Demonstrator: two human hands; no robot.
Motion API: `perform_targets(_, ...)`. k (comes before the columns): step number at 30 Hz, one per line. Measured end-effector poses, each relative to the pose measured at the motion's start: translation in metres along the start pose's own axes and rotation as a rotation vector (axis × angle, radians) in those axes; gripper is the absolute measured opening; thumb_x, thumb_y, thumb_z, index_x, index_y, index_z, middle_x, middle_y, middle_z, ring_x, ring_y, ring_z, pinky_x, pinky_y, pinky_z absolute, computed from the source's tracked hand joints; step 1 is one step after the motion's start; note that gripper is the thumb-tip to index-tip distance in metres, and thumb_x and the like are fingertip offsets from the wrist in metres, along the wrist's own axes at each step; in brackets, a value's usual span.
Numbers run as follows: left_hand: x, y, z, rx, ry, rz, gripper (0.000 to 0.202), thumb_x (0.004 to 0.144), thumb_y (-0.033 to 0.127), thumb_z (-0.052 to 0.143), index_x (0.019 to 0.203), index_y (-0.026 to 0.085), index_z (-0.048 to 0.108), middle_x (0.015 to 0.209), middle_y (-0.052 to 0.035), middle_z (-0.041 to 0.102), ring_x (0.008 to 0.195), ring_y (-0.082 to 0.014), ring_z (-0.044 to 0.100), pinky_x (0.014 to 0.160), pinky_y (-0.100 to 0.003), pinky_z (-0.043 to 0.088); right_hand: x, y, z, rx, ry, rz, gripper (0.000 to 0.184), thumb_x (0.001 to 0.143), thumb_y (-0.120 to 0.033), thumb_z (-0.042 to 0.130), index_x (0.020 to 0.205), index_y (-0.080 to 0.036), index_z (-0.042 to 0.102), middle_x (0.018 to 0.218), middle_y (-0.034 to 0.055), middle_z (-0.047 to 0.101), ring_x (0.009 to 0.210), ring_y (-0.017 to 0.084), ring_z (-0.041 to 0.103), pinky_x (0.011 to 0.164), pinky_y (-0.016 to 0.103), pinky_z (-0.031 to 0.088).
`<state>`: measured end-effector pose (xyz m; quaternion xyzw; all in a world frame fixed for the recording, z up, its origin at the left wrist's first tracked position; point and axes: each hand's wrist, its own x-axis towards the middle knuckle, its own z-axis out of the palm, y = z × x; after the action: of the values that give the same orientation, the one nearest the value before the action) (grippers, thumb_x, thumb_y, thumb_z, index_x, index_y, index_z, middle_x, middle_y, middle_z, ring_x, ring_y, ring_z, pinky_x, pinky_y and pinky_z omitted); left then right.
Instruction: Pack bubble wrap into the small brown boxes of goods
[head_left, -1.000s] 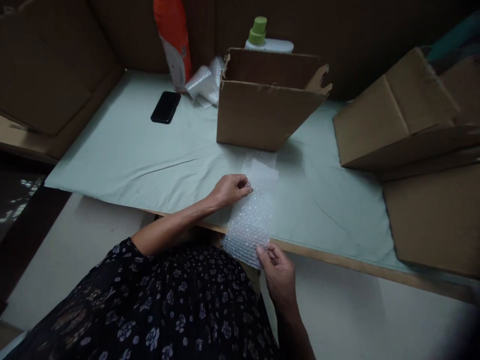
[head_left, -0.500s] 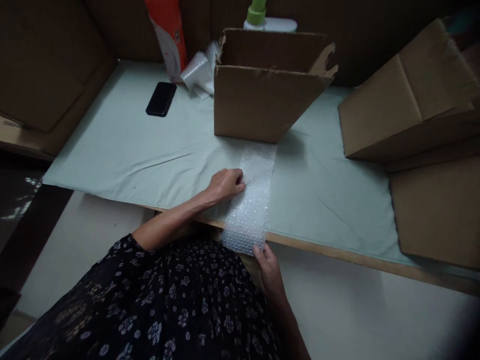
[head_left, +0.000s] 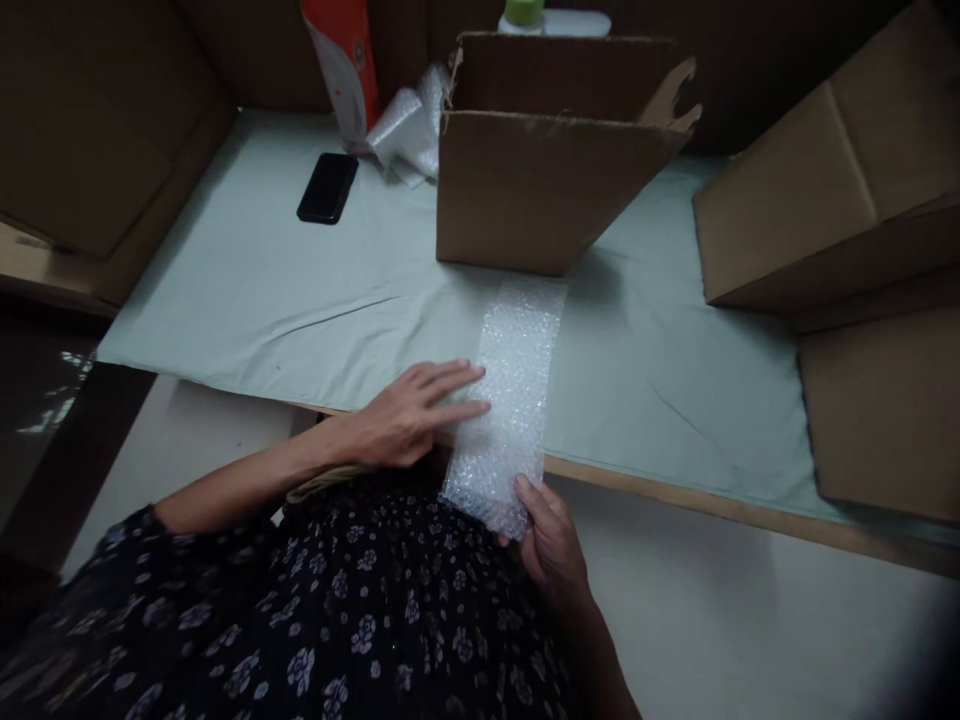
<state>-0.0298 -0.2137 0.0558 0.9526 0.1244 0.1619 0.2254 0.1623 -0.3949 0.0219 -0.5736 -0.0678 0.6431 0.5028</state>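
A strip of bubble wrap (head_left: 517, 370) lies over the table's front edge, its far end close to the base of an upright cardboard box (head_left: 510, 195). My right hand (head_left: 553, 535) pinches its near right corner, thumb on top and fingers underneath. At the strip's left side is my left hand (head_left: 412, 410), fingers stretched out and apart, with the fingertips at the left edge of the wrap. The cardboard box stands with its top open and a torn right edge.
A black phone (head_left: 328, 188) lies on the pale green cloth (head_left: 360, 270). Behind it are an orange and white packet (head_left: 349, 75) and crumpled bubble wrap (head_left: 409, 130). A green-capped white bottle (head_left: 570, 22) sits behind the box. More cardboard boxes (head_left: 795, 200) stand at the right.
My left hand has moved back toward me and its curled fingers have spread out. The wrap's near end has come slightly closer to me, with my right hand still gripping it.
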Motion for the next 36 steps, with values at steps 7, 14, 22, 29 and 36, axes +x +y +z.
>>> perform_targets(7, -0.024, 0.021, 0.028, 0.057, -0.142, 0.17, 0.053, 0.092, 0.017, 0.057, 0.144, 0.021, 0.049, 0.16, -0.0136, 0.045, 0.154, -0.0294, 0.032, 0.122, -0.051, 0.034, -0.006, -0.001, -0.003, -0.231, -0.158, -0.065, 0.072, 0.084, -0.084, 0.051, 0.084, -0.014, 0.071, 0.059, 0.0065, 0.064, 0.05, 0.019, 0.06, 0.043, 0.029, 0.048)
perform_targets(14, -0.016, 0.014, 0.053, -0.044, 0.064, 0.157, 0.039, 0.087, 0.013, 0.056, 0.125, 0.016, 0.058, 0.145, -0.0187, 0.06, 0.141, -0.0312, 0.05, 0.109, -0.052, 0.048, -0.021, -0.017, -0.057, -1.092, 0.224, -0.921, 0.03, 0.095, -0.034, 0.066, 0.122, -0.023, 0.069, 0.091, 0.0046, 0.072, 0.071, 0.015, 0.067, 0.066, 0.026, 0.057)
perform_targets(22, -0.02, 0.013, 0.056, -0.075, 0.123, 0.153, 0.056, 0.091, 0.015, 0.052, 0.146, 0.013, 0.043, 0.144, -0.0243, 0.058, 0.14, -0.0338, 0.05, 0.106, -0.054, 0.049, 0.007, -0.034, -0.036, -1.22, -0.03, -1.257, 0.036, 0.092, -0.004, 0.057, 0.116, -0.027, 0.073, 0.1, 0.0043, 0.065, 0.082, 0.013, 0.065, 0.07, 0.024, 0.055)
perform_targets(29, -0.015, 0.017, 0.051, -0.218, 0.103, 0.104, 0.039, 0.086, 0.014, 0.052, 0.123, 0.017, 0.06, 0.118, -0.0131, 0.073, 0.122, -0.0288, 0.061, 0.104, -0.049, 0.046, -0.005, -0.032, -0.045, -1.329, -0.109, -1.139, 0.046, 0.095, -0.014, 0.056, 0.139, -0.024, 0.059, 0.116, 0.0103, 0.066, 0.105, 0.023, 0.066, 0.086, 0.037, 0.057)
perform_targets(36, 0.003, 0.025, 0.043, -0.355, 0.069, -0.205, 0.038, 0.091, 0.02, 0.052, 0.129, 0.015, 0.061, 0.101, -0.0111, 0.071, 0.095, -0.0241, 0.062, 0.087, -0.04, 0.051, 0.007, -0.016, -0.036, -1.314, 0.04, -1.254, 0.068, 0.095, -0.03, 0.065, 0.157, -0.024, 0.038, 0.128, 0.0141, 0.067, 0.115, 0.03, 0.066, 0.093, 0.048, 0.055)
